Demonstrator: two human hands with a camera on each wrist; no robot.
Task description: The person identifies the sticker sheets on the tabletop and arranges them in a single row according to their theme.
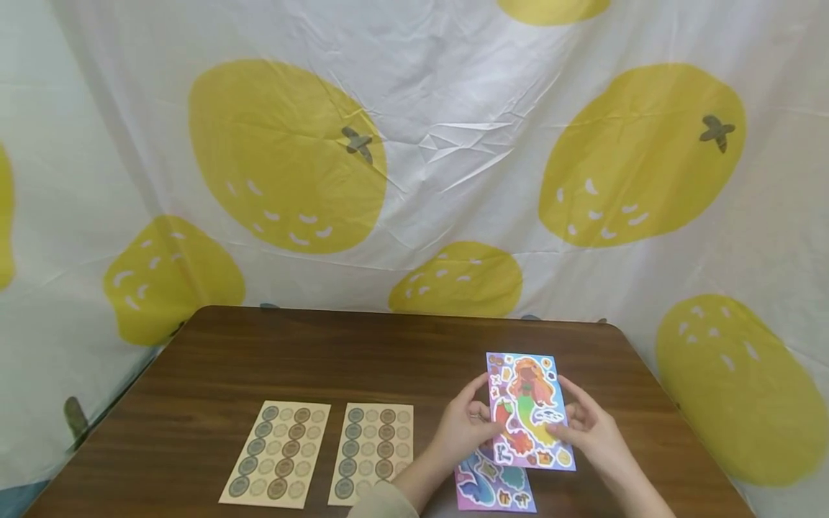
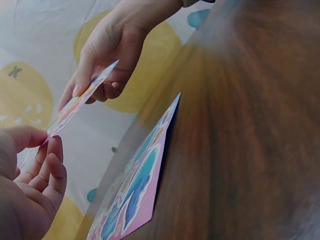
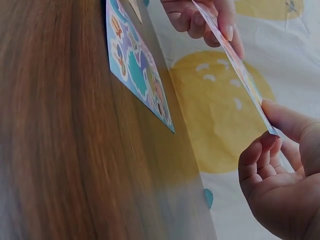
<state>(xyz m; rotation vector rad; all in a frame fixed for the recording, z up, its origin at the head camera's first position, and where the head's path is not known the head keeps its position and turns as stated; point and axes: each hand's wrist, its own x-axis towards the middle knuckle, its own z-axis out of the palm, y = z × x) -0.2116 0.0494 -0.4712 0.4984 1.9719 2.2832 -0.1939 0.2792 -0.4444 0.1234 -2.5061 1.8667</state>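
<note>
A mermaid sticker sheet (image 1: 532, 411), purple and blue at its edges, is held up off the table between both hands. My left hand (image 1: 461, 424) pinches its left edge, thumb on the printed face and fingers behind. On the opposite edge my right hand (image 1: 592, 429) pinches in the same way. Both wrist views show the sheet edge-on, with a gap between it and the table. Below it a second sticker sheet (image 1: 495, 496), with blue and teal shapes, lies on the table; the held sheet hides its upper part in the head view.
Two cream sheets of round stickers, a left one (image 1: 275, 453) and a right one (image 1: 371, 450), lie side by side on the dark wooden table (image 1: 311, 352). Behind the table hangs a white cloth (image 1: 447, 165) printed with yellow fruit.
</note>
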